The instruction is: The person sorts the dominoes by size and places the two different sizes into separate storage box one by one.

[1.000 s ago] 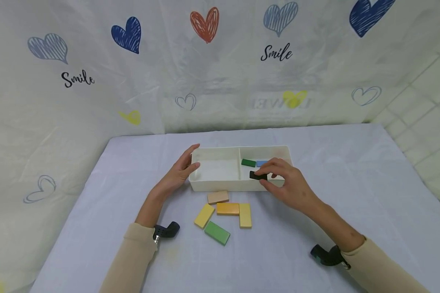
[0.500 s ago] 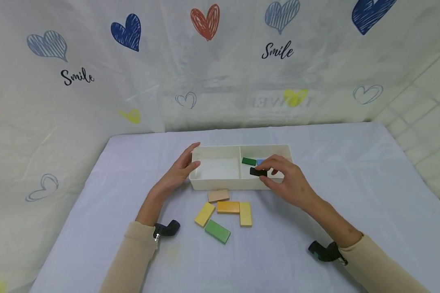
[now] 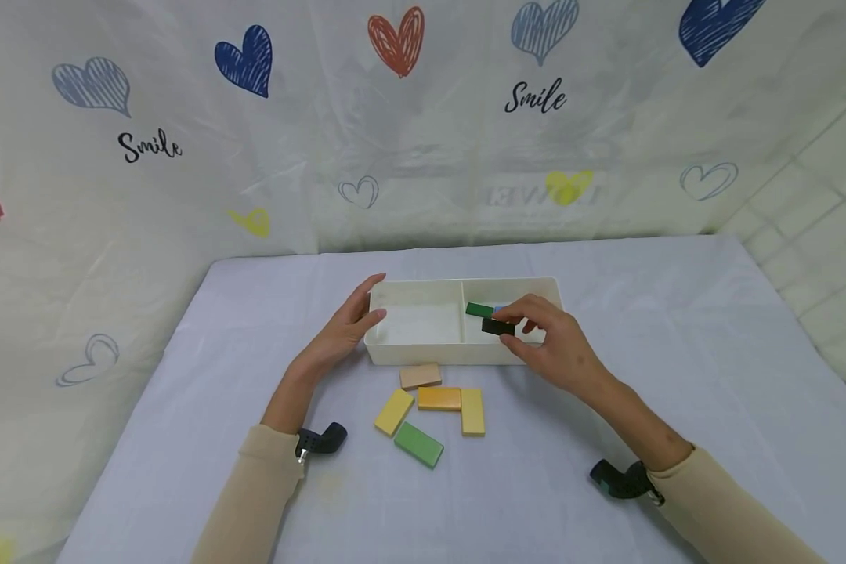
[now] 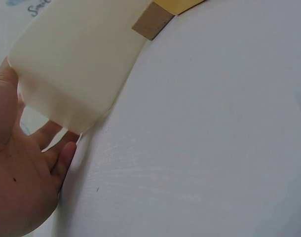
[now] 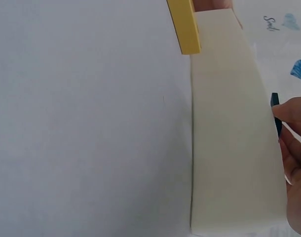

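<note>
A white two-compartment box stands on the table. My left hand holds its left end, thumb over the rim; in the left wrist view the other fingers lie against the end wall. My right hand pinches a black block between thumb and fingers over the right compartment. Behind it, a dark green block lies in that compartment, beside a light blue block mostly hidden by my right fingers. The right wrist view shows the black block just beyond the box's rim.
In front of the box lie a tan block, an orange block, two yellow blocks and a light green block. A white cloth covers the table; a printed curtain hangs behind.
My right hand has shifted slightly away from me with the black block, covering more of the light blue one. The left hand keeps its place on the box.
</note>
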A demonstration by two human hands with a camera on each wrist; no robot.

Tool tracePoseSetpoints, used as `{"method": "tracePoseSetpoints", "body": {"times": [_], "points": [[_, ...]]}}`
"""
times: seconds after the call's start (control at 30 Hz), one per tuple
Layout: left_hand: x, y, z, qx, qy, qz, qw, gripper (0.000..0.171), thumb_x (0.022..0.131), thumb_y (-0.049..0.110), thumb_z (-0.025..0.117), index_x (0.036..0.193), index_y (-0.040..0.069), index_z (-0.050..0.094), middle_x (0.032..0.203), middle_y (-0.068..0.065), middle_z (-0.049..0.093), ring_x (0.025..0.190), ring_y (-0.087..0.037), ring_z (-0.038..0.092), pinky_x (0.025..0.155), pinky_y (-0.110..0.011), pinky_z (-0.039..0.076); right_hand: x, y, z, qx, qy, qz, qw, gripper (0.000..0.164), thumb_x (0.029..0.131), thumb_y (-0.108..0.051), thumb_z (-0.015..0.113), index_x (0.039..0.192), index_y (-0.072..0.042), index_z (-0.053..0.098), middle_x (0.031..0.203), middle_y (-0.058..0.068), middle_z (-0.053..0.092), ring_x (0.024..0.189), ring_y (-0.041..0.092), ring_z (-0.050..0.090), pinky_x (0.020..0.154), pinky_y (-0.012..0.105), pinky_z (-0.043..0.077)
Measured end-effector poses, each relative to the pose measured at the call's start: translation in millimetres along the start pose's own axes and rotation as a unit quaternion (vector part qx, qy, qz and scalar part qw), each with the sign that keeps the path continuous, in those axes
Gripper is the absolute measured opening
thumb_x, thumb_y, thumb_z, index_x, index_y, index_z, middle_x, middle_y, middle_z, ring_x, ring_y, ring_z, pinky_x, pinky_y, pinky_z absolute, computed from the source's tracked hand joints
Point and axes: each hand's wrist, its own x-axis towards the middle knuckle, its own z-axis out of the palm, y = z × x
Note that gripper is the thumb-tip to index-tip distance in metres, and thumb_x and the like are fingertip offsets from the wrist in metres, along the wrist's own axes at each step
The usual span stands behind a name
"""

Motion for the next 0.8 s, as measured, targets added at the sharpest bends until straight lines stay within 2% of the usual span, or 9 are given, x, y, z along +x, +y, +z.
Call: {"method": "tracePoseSetpoints", "body": {"times": [0.07, 0.23, 0.43, 0.6, 0.8], "points": [[0.5, -0.5, -0.1, -0.001, -0.002, 0.002, 1.0000, 0.063, 0.110, 0.026, 0.054, 0.162, 0.047, 0.025, 0.175, 0.000, 0.021, 0.165, -0.024, 0.011, 0.133, -0.052, 0.013, 0.5, 0.7, 0.0, -0.003, 0.000, 0.006, 1.000, 0.036, 0.084, 0.007, 0.081, 0.114, -0.012, 0.075, 0.103, 0.000, 0.071, 0.093, 0.013, 0.063, 0.075, 0.025, 0.054], [2.8, -3.2, -0.7, -0.003, -0.005, 0.009, 0.9999, 0.064, 0.110, 0.025, 0.053, 0.163, 0.043, 0.023, 0.174, -0.002, 0.021, 0.165, -0.025, 0.012, 0.133, -0.053, 0.013, 3.1, 1.2, -0.8, -0.011, -0.001, 0.019, 1.000, 0.035, 0.085, 0.006, 0.080, 0.115, -0.012, 0.075, 0.106, 0.000, 0.072, 0.092, 0.014, 0.064, 0.076, 0.022, 0.052], [2.3, -2.0, -1.3, 0.000, -0.004, 0.007, 1.0000, 0.063, 0.110, 0.027, 0.054, 0.163, 0.044, 0.024, 0.176, 0.003, 0.015, 0.166, -0.025, 0.006, 0.134, -0.051, 0.011, 6.5, 0.8, -2.1, -0.024, -0.003, 0.037, 0.999, 0.034, 0.086, 0.003, 0.080, 0.116, -0.012, 0.074, 0.107, 0.001, 0.071, 0.092, 0.024, 0.063, 0.075, 0.022, 0.051], [1.7, -0.8, -1.2, -0.003, -0.005, 0.007, 1.0000, 0.063, 0.110, 0.028, 0.054, 0.162, 0.046, 0.024, 0.176, 0.003, 0.016, 0.165, -0.024, 0.007, 0.134, -0.051, 0.012, 8.1, 0.8, -2.1, -0.033, -0.005, 0.053, 0.998, 0.032, 0.087, 0.002, 0.080, 0.117, -0.010, 0.074, 0.108, 0.002, 0.071, 0.094, 0.027, 0.064, 0.075, 0.027, 0.054], [1.2, 0.1, 0.1, 0.002, -0.001, 0.002, 1.0000, 0.063, 0.110, 0.026, 0.054, 0.162, 0.048, 0.025, 0.175, 0.001, 0.019, 0.165, -0.024, 0.010, 0.133, -0.052, 0.013, 8.7, 1.8, -0.6, -0.043, -0.003, 0.070, 0.997, 0.031, 0.088, 0.000, 0.079, 0.117, -0.009, 0.073, 0.108, 0.005, 0.070, 0.096, 0.023, 0.064, 0.077, 0.036, 0.056]]}}
